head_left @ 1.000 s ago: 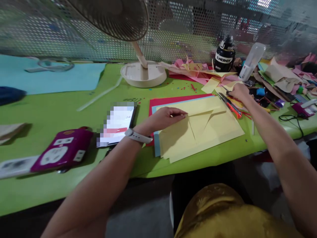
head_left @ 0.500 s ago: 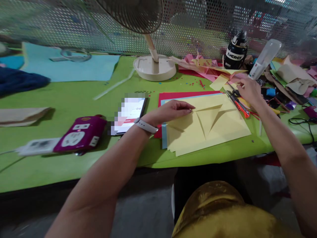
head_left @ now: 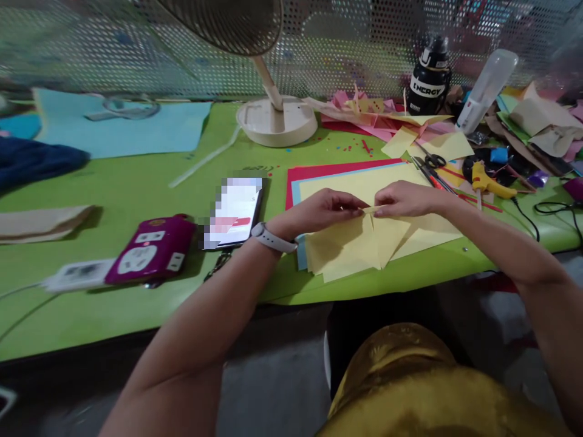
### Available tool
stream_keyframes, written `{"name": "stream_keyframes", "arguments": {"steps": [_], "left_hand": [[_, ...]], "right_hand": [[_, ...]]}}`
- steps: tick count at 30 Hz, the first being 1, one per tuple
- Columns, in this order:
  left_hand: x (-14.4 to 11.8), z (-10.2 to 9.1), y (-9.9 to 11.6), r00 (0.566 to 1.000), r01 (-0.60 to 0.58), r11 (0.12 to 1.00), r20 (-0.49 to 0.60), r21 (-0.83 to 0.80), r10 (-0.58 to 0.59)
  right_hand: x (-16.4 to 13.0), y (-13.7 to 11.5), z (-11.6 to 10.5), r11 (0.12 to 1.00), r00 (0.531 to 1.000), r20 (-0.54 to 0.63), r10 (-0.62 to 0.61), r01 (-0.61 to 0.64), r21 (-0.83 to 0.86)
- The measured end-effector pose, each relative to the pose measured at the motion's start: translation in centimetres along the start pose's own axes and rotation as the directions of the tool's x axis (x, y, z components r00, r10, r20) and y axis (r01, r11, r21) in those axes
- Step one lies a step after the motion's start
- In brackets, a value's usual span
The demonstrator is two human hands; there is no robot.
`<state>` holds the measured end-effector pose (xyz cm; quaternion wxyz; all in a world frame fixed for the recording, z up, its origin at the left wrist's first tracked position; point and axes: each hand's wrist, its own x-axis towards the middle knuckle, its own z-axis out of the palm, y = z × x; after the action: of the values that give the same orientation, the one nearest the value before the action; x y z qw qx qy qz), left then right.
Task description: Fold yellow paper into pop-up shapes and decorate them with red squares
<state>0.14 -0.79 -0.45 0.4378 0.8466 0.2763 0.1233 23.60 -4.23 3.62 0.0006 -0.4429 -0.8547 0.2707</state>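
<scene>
A folded piece of yellow paper [head_left: 385,233] is pinched along its top edge by both hands, over a stack of sheets. My left hand [head_left: 324,212], with a pale watch on the wrist, is closed on the left part of that edge. Close beside it, my right hand [head_left: 403,199] is closed on the same edge, fingers bent. Beneath lie yellow sheets [head_left: 355,176], with a blue sheet [head_left: 302,260] and a red sheet [head_left: 296,175] showing at the borders. Black-handled scissors [head_left: 435,160] rest just beyond my right hand, by yellow scraps.
A phone [head_left: 234,212] and a purple power socket block [head_left: 150,250] lie to the left. Behind stands a fan with a white base [head_left: 277,126]. At the right are a black bottle [head_left: 428,85], a clear bottle [head_left: 487,91], a yellow glue gun [head_left: 490,182] and paper scraps.
My right hand has come left from the scissors, leaving them on the table, and now grips the folded yellow paper beside my left hand. The paper's top edge is now pinched together.
</scene>
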Motion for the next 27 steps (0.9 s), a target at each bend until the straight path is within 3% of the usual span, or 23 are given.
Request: {"name": "stream_keyframes", "arguments": {"steps": [7, 12, 15, 17, 20, 23, 24, 26, 27], "left_hand": [[-0.2, -1.8, -0.2, 0.987, 0.146, 0.964, 0.026, 0.22, -0.155], [-0.5, -4.1, -1.8, 0.983, 0.185, 0.967, -0.039, 0.175, -0.181], [-0.7, -5.0, -3.0, 0.971, 0.194, 0.974, -0.164, 0.113, -0.175], [-0.5, -5.3, -3.7, 0.923, 0.2, 0.98, -0.341, 0.024, -0.18], [0.1, -4.8, -4.4, 0.753, 0.152, 0.981, -0.629, -0.121, -0.194], [0.5, -3.5, -3.8, 0.591, 0.069, 0.996, -0.802, -0.06, -0.089], [0.5, -3.0, -3.3, 0.593, 0.047, 0.999, -0.805, -0.002, -0.029], [0.3, -1.9, -2.1, 0.527, 0.017, 0.981, -0.836, 0.194, 0.156], [0.2, -1.4, -1.4, 0.564, 0.016, 0.954, -0.79, 0.3, 0.239]], "right_hand": [[-0.8, 2.3, -0.4, 0.995, 0.994, 0.07, 0.081, -0.085, 0.055], [-2.7, 4.9, -1.7, 0.972, 0.984, 0.06, 0.169, -0.177, 0.154], [-3.3, 6.1, -1.5, 0.944, 0.976, 0.024, 0.217, -0.216, 0.248], [-3.4, 6.4, -0.9, 0.905, 0.96, -0.034, 0.279, -0.251, 0.344], [-3.3, 6.2, 0.2, 0.809, 0.911, -0.156, 0.382, -0.249, 0.532], [-3.0, 5.1, 1.3, 0.686, 0.893, -0.148, 0.426, -0.211, 0.697], [-2.8, 4.7, 1.5, 0.635, 0.896, -0.114, 0.43, -0.21, 0.743], [-2.6, 4.0, 1.8, 0.534, 0.905, -0.036, 0.423, -0.217, 0.817], [-2.4, 3.7, 1.8, 0.495, 0.91, -0.005, 0.414, -0.221, 0.84]]}}
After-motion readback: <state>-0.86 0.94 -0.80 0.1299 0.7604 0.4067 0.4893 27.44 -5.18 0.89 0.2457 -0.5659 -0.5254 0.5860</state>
